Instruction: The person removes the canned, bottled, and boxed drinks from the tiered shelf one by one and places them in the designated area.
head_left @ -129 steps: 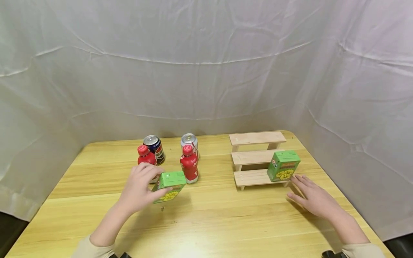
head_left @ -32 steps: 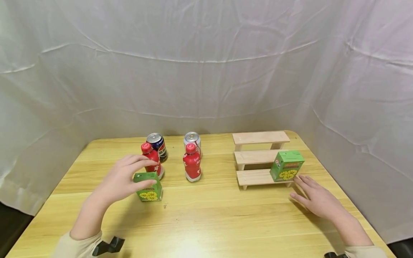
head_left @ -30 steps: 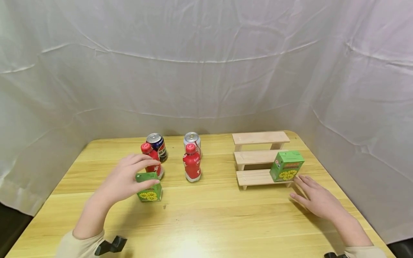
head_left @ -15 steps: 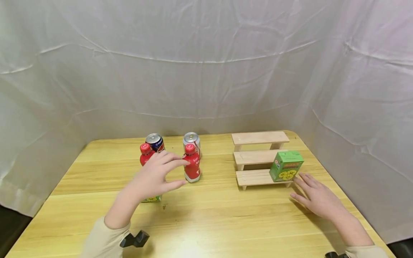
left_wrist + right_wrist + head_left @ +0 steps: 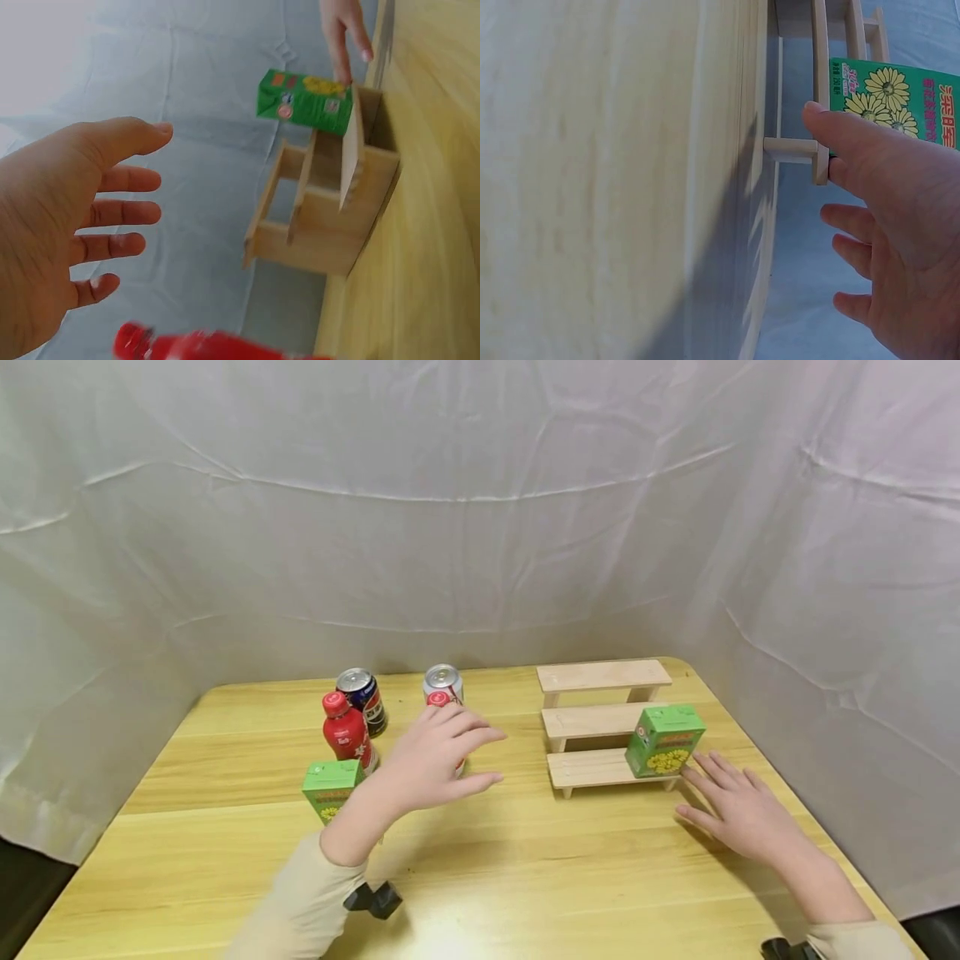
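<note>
My left hand (image 5: 438,760) hovers over the middle of the table, fingers spread and holding nothing. It covers most of a red bottle (image 5: 438,698) in the head view; that bottle's cap and neck show below the hand in the left wrist view. My right hand (image 5: 742,810) is at the right end of a three-step wooden rack (image 5: 592,767), fingers extended, fingertips right at the lowest step's end. On that step stands a green drink carton (image 5: 663,742) with yellow flowers. Another green carton (image 5: 330,785) stands on the table at left, partly behind my left forearm.
A second red bottle (image 5: 347,731) stands behind the left carton, with a dark blue can (image 5: 363,700) behind it. Further right is a silver-white can (image 5: 442,678). A pale cloth (image 5: 465,560) hangs behind the wooden table (image 5: 187,843).
My left hand first brought a green carton left and set it on the table before the red bottle. It has since let go and moved right. My right hand stays by the rack.
</note>
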Available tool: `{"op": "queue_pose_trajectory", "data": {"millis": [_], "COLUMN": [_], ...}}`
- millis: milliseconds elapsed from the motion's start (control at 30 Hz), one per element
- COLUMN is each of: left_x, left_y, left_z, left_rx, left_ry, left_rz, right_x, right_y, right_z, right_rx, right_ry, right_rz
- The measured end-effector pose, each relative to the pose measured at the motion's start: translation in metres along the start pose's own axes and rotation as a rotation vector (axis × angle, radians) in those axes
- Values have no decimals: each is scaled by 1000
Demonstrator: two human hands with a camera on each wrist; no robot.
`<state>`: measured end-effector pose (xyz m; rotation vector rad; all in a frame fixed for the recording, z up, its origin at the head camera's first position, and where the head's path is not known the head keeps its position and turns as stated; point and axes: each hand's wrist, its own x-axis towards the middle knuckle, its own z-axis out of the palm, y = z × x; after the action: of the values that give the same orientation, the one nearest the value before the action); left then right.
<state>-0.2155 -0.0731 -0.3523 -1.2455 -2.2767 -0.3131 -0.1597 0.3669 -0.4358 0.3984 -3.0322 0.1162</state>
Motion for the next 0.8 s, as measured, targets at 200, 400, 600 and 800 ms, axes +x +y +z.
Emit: {"op": "queue_pose_trajectory", "data": {"millis": [200, 400, 600, 800], "left_x": [23, 46, 67, 86], "left_y": [11, 22, 30, 36], "left_z": [21, 39, 58, 76], "left_rx": [18, -8, -42, -46], "left_ry": [38, -6, -91, -162], "left_rz": [36, -22, -75, -118], "right_x": [0, 0, -1, -1], "right_y": [0, -2, -2, -3], "right_z": [-1, 0, 1, 2], "right_rx": [7, 29, 27, 33], "right_ry": [-12, -33, -33, -23], "right_rz": [11, 26, 37, 38]}}
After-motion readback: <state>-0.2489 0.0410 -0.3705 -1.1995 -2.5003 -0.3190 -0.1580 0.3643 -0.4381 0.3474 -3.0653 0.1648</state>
